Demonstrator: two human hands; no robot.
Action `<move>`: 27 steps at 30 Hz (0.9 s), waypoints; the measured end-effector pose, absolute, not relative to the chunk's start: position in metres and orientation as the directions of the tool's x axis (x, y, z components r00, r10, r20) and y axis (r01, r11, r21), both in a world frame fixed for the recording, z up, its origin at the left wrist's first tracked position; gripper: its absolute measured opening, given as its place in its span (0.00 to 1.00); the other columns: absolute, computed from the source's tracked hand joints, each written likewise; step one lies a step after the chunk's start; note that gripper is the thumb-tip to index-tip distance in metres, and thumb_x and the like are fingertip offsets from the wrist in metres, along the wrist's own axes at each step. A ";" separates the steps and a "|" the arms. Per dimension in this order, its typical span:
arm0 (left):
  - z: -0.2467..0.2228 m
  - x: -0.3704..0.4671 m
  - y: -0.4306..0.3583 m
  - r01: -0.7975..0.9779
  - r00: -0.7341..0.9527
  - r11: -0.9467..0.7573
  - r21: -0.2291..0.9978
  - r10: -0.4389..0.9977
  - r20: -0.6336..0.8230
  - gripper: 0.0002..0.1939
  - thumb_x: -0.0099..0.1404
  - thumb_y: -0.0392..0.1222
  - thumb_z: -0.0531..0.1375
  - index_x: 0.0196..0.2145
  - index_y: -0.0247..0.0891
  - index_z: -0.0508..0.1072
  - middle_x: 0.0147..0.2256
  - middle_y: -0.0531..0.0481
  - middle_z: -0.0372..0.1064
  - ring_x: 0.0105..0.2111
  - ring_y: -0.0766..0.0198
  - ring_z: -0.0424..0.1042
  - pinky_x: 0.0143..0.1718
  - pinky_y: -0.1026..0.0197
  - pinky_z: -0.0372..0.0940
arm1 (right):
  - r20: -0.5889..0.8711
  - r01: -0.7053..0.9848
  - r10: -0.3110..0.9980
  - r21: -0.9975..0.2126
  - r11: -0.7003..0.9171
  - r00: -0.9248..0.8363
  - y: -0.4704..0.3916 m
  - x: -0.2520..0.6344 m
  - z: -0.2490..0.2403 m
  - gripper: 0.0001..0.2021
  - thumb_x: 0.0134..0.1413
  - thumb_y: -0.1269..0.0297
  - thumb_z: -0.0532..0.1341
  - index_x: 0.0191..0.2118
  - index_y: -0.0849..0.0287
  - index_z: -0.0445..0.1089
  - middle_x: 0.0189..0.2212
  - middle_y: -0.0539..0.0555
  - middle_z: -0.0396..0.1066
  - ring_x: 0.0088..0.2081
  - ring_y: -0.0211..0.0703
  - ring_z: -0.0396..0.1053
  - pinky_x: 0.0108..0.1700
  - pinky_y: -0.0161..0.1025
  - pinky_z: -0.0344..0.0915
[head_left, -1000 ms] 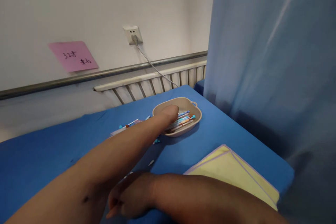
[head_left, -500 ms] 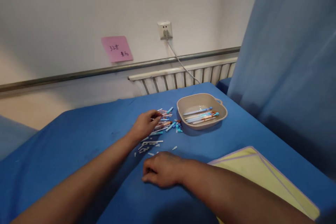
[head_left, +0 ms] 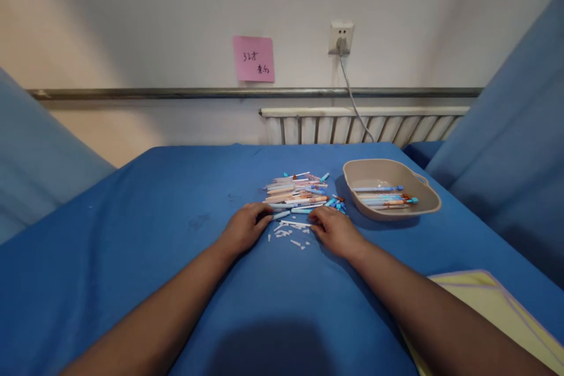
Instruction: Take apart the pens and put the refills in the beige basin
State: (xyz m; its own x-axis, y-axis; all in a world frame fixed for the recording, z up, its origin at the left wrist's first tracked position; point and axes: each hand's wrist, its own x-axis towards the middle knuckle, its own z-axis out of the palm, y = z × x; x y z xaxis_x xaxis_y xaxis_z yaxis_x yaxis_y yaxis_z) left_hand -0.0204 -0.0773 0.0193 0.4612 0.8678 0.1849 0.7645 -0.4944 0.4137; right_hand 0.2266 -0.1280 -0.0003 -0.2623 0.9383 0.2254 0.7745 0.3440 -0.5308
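Centrally, a loose pile of slim pen parts (head_left: 293,191) lies on a blue sheet (head_left: 176,200), just beyond and between a person's two bare hands. The left hand (head_left: 244,228) rests at the near left edge of the pile, fingers bent beside a pale blue piece (head_left: 280,215); whether it is grasped cannot be told. The right hand (head_left: 341,234) curls by the near right edge, fingertips close to one end of a thin white tube (head_left: 296,224), its grip likewise unclear. Small white tips (head_left: 295,242) are scattered between the hands, nearer the person than the pile, with small blue pieces (head_left: 340,207) just past the right hand. Beyond and to the right of that hand, a beige plastic basin (head_left: 374,171) holds several pens (head_left: 385,196) lying side by side; a yellow cloth (head_left: 476,291) lies partly beneath the right forearm. Pieces so slim would probably roll if pushed, so a light fingertip pinch near mid-length looks the surest hold, with wrists kept low and sleeveless forearms clear of the easily scattered tips.
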 end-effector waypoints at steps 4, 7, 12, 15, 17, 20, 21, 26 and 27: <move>0.023 -0.015 -0.083 0.745 0.559 -0.564 0.356 0.819 0.128 0.12 0.64 0.44 0.53 0.41 0.41 0.72 0.40 0.47 0.71 0.42 0.58 0.67 0.46 0.58 0.60 | 0.182 0.820 0.912 -0.399 0.410 -0.368 -0.134 0.220 0.006 0.08 0.58 0.70 0.55 0.43 0.59 0.68 0.39 0.55 0.70 0.43 0.43 0.64 0.44 0.37 0.57; 0.025 -0.016 -0.090 0.715 0.626 -0.613 0.337 0.776 0.082 0.10 0.64 0.42 0.53 0.40 0.40 0.72 0.40 0.47 0.71 0.42 0.59 0.67 0.46 0.59 0.60 | 0.140 0.831 0.890 -0.319 0.456 -0.435 -0.141 0.218 0.012 0.09 0.60 0.71 0.51 0.41 0.59 0.68 0.36 0.56 0.70 0.41 0.44 0.64 0.43 0.37 0.56; 0.026 -0.020 -0.094 0.703 0.630 -0.614 0.360 0.772 0.087 0.10 0.66 0.43 0.51 0.39 0.40 0.70 0.39 0.47 0.70 0.41 0.59 0.67 0.46 0.57 0.60 | 0.135 0.797 0.879 -0.376 0.473 -0.458 -0.145 0.220 0.010 0.10 0.62 0.67 0.51 0.39 0.58 0.70 0.35 0.55 0.70 0.39 0.42 0.66 0.41 0.36 0.58; 0.025 -0.017 -0.090 0.718 0.542 -0.580 0.385 0.813 0.213 0.10 0.66 0.42 0.50 0.40 0.39 0.69 0.47 0.45 0.67 0.48 0.57 0.64 0.53 0.52 0.57 | 0.168 0.736 0.905 -0.534 0.416 -0.390 -0.141 0.223 0.002 0.09 0.60 0.65 0.53 0.37 0.58 0.71 0.34 0.54 0.71 0.37 0.41 0.67 0.40 0.35 0.59; 0.025 -0.016 -0.088 0.709 0.539 -0.581 0.401 0.812 0.223 0.10 0.66 0.41 0.50 0.40 0.39 0.69 0.53 0.45 0.64 0.54 0.56 0.60 0.57 0.50 0.53 | 0.196 0.682 0.934 -0.640 0.353 -0.300 -0.137 0.225 -0.004 0.09 0.58 0.63 0.55 0.34 0.58 0.71 0.32 0.53 0.71 0.35 0.40 0.67 0.38 0.35 0.59; 0.027 -0.016 -0.092 0.682 0.604 -0.605 0.411 0.783 0.149 0.10 0.66 0.41 0.50 0.40 0.40 0.69 0.54 0.46 0.63 0.57 0.57 0.57 0.58 0.52 0.51 | 0.168 0.534 0.981 -0.823 0.196 -0.101 -0.130 0.228 -0.011 0.12 0.55 0.56 0.56 0.29 0.59 0.70 0.21 0.49 0.67 0.25 0.39 0.64 0.28 0.34 0.57; 0.027 -0.018 -0.094 0.674 0.619 -0.613 0.412 0.773 0.138 0.10 0.66 0.42 0.50 0.41 0.40 0.69 0.53 0.46 0.64 0.56 0.57 0.57 0.58 0.53 0.52 | 0.138 0.456 0.990 -0.879 0.138 -0.034 -0.129 0.229 -0.012 0.14 0.53 0.53 0.56 0.28 0.59 0.68 0.18 0.47 0.65 0.22 0.38 0.62 0.26 0.34 0.55; 0.032 -0.023 -0.108 0.651 0.640 -0.606 0.456 0.762 0.098 0.11 0.67 0.43 0.49 0.44 0.42 0.67 0.47 0.48 0.68 0.48 0.60 0.65 0.52 0.57 0.59 | 0.004 0.102 0.990 -0.995 -0.011 0.140 -0.123 0.230 -0.010 0.19 0.42 0.46 0.61 0.27 0.60 0.66 0.15 0.45 0.61 0.18 0.35 0.59 0.22 0.33 0.54; 0.033 -0.023 -0.109 0.645 0.642 -0.601 0.471 0.761 0.092 0.11 0.67 0.43 0.49 0.44 0.42 0.67 0.47 0.48 0.68 0.47 0.61 0.66 0.51 0.57 0.59 | -0.011 0.061 0.988 -0.998 -0.021 0.151 -0.123 0.230 -0.008 0.19 0.41 0.46 0.62 0.27 0.60 0.66 0.15 0.45 0.61 0.19 0.35 0.59 0.22 0.32 0.54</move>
